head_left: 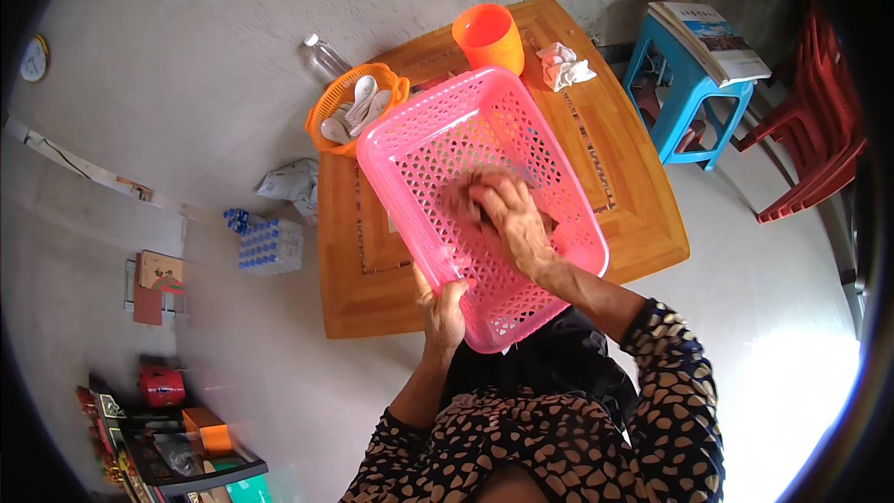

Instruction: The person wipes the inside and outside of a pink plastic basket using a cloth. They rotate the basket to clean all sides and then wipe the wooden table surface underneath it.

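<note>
A pink plastic basket with a perforated floor and walls is held tilted over the near part of the wooden table. My left hand grips its left rim, thumb over the edge and fingers beneath. Inside the basket, my right hand presses against the floor. Its fingers are bent and smeared by motion around a brownish, cloth-like thing, mostly hidden under the palm. Just beyond the basket's far left corner, an orange slotted basket holds several white spoons.
The wooden table also bears an orange cup and crumpled tissue. A clear bottle stands by the wall. At right are a blue stool with magazines and stacked red chairs. Wrapped bottles sit left.
</note>
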